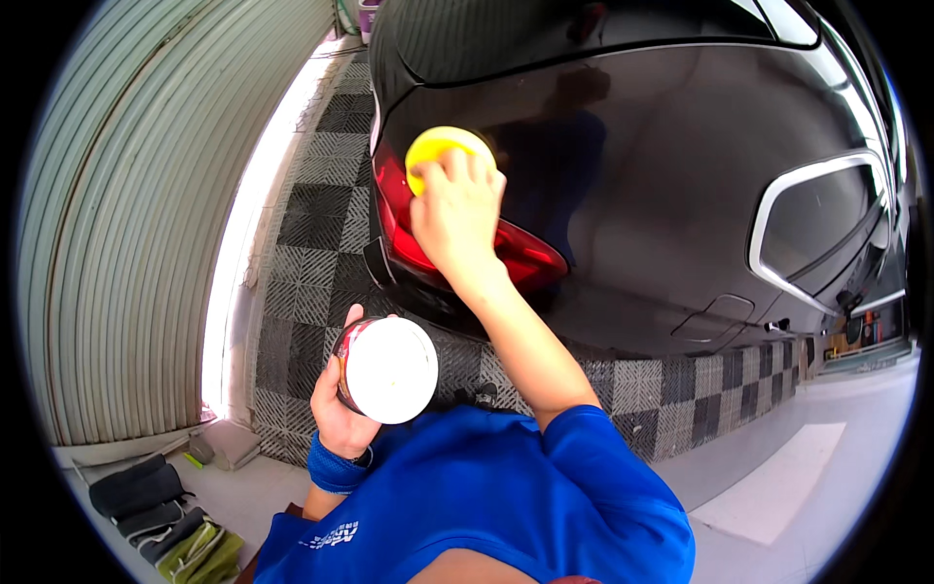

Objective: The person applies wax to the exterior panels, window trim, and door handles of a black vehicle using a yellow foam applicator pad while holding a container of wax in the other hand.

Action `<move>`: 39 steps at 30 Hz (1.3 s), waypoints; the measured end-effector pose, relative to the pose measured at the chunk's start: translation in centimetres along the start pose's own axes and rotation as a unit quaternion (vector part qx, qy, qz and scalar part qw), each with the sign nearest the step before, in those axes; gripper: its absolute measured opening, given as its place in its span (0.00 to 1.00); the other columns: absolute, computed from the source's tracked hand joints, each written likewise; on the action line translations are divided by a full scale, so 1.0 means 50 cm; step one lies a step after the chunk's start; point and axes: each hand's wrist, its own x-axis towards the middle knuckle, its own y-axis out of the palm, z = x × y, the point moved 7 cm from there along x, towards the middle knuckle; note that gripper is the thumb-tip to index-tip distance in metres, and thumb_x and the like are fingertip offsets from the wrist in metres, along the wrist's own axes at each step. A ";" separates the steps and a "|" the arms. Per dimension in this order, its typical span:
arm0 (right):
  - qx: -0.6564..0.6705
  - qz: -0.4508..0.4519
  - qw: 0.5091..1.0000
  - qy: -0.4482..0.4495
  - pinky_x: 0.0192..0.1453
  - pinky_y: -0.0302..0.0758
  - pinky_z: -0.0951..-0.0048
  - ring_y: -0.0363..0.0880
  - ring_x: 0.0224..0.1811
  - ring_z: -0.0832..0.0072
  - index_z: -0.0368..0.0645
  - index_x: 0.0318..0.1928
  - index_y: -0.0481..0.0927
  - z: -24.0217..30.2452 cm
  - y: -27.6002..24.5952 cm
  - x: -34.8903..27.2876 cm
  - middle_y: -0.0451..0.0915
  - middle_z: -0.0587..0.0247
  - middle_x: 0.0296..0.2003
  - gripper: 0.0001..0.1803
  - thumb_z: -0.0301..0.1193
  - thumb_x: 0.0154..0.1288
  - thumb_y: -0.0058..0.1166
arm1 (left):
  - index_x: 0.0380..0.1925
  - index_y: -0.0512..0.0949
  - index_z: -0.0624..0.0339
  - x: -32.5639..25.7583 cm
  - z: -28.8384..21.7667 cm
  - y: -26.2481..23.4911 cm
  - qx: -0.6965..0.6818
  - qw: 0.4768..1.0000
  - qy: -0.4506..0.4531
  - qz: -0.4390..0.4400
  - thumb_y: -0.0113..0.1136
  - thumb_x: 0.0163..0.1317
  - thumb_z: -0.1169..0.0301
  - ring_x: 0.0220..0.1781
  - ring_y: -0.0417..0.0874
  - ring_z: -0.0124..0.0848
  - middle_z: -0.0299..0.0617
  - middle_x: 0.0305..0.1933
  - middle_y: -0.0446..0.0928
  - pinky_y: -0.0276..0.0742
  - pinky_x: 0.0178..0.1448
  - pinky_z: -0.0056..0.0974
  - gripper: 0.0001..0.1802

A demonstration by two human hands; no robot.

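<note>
A round yellow applicator pad (448, 146) is gripped in my right hand (457, 209), its fingers bent over the pad. The pad lies against the dark car body (662, 195), just above the red tail light (535, 258). My forearm crosses in front of part of that light. Lower down, my left hand (339, 404) holds a round tub (392, 370) by its side, with the white top facing me. Red and dark colouring shows on the tub's wall. Whether the white face is a lid or the contents, I cannot tell.
A ribbed shutter (156, 195) rises on the left. Grey and black checkered tiles (316, 209) cover the floor around the car. Folded dark and green cloths (165, 521) lie at the lower left. A purple container (369, 18) stands at the far end.
</note>
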 end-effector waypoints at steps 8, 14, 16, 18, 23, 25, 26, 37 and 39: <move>-0.073 -0.083 0.977 0.181 0.51 0.64 0.55 0.72 0.48 0.54 0.49 0.40 0.80 -0.175 -0.157 -0.075 0.75 0.57 0.40 0.14 0.28 0.50 0.62 | 0.78 0.53 0.52 0.009 0.018 -0.011 0.001 0.999 -0.024 -0.026 0.44 0.74 0.54 0.75 0.67 0.51 0.54 0.76 0.64 0.63 0.77 0.57 0.36; -0.017 0.037 0.985 0.169 0.51 0.65 0.55 0.77 0.47 0.60 0.50 0.32 0.80 -0.234 -0.156 -0.177 0.80 0.64 0.34 0.07 0.26 0.49 0.60 | 0.79 0.50 0.51 0.013 0.031 0.025 -0.022 0.997 -0.057 0.037 0.43 0.75 0.54 0.77 0.63 0.52 0.56 0.78 0.59 0.57 0.79 0.58 0.36; -0.083 -0.061 0.973 0.208 0.49 0.63 0.55 0.76 0.47 0.61 0.50 0.36 0.80 -0.283 -0.209 -0.175 0.80 0.63 0.37 0.11 0.25 0.50 0.58 | 0.79 0.52 0.51 0.013 0.042 0.030 -0.019 0.998 -0.053 0.025 0.43 0.75 0.54 0.77 0.64 0.51 0.55 0.77 0.61 0.59 0.79 0.58 0.36; -0.091 -0.094 0.974 0.187 0.48 0.63 0.55 0.75 0.46 0.61 0.50 0.38 0.80 -0.250 -0.231 -0.115 0.79 0.63 0.37 0.12 0.25 0.51 0.58 | 0.78 0.54 0.52 0.021 0.047 0.033 0.012 0.998 -0.060 0.000 0.44 0.74 0.55 0.76 0.66 0.50 0.53 0.76 0.63 0.60 0.78 0.57 0.35; -0.037 -0.025 0.996 0.079 0.48 0.65 0.56 0.74 0.45 0.63 0.49 0.38 0.81 -0.095 -0.074 -0.027 0.76 0.64 0.36 0.12 0.33 0.49 0.60 | 0.79 0.50 0.55 0.045 0.093 0.081 0.031 0.992 -0.111 0.058 0.48 0.73 0.52 0.78 0.62 0.53 0.60 0.78 0.57 0.57 0.80 0.56 0.40; -0.026 -0.039 0.998 0.031 0.47 0.66 0.58 0.75 0.46 0.63 0.49 0.37 0.82 -0.059 -0.063 -0.019 0.78 0.64 0.37 0.11 0.32 0.50 0.59 | 0.79 0.49 0.54 0.031 0.093 0.088 0.030 0.992 -0.112 0.056 0.48 0.73 0.52 0.78 0.62 0.53 0.61 0.78 0.57 0.57 0.80 0.56 0.40; -0.011 -0.041 0.999 0.019 0.47 0.65 0.58 0.76 0.45 0.63 0.49 0.36 0.82 -0.051 -0.066 -0.020 0.79 0.64 0.36 0.10 0.31 0.51 0.58 | 0.79 0.49 0.54 0.031 0.085 0.087 0.022 0.992 -0.109 0.056 0.48 0.72 0.52 0.78 0.61 0.53 0.61 0.78 0.56 0.56 0.80 0.57 0.40; 0.024 -0.013 0.995 0.097 0.46 0.67 0.56 0.77 0.44 0.59 0.45 0.35 0.83 -0.094 -0.088 -0.054 0.79 0.59 0.35 0.09 0.28 0.50 0.59 | 0.79 0.52 0.53 0.017 0.057 0.078 0.046 0.996 -0.066 0.031 0.43 0.74 0.51 0.77 0.64 0.52 0.55 0.77 0.61 0.59 0.78 0.58 0.38; 0.006 0.002 0.987 0.162 0.45 0.67 0.55 0.78 0.42 0.59 0.46 0.32 0.83 -0.151 -0.126 -0.099 0.79 0.61 0.32 0.06 0.27 0.51 0.59 | 0.79 0.52 0.53 0.012 0.062 0.077 0.015 0.996 -0.067 0.053 0.42 0.75 0.53 0.77 0.63 0.52 0.56 0.77 0.60 0.58 0.79 0.58 0.37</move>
